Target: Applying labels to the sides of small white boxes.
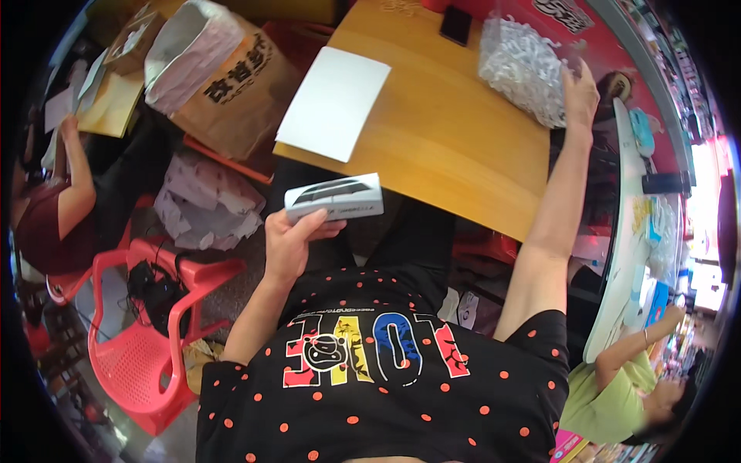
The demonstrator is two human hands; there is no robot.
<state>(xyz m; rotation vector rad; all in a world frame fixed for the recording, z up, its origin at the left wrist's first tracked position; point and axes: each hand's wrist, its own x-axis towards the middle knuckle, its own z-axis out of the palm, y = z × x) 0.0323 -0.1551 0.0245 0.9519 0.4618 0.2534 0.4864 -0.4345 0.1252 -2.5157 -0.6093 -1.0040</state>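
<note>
My left hand (287,245) is closed around the lower edge of a small pale box (336,202) with a dark curved picture on its face. It holds the box in front of my body, just off the near edge of the wooden table (432,131). Out at the far right, my right hand (580,96) grips the side of a clear plastic bag (521,73) full of curly white strips. White sheets (333,104) lie stacked at the table's left side.
A dark phone (456,25) rests at the table's far edge. Left stand a large brown paper bag (231,96) and a red plastic chair (147,339) with a black bundle on it. One person (50,216) handles papers at left; another (617,393) sits at lower right beside a white counter.
</note>
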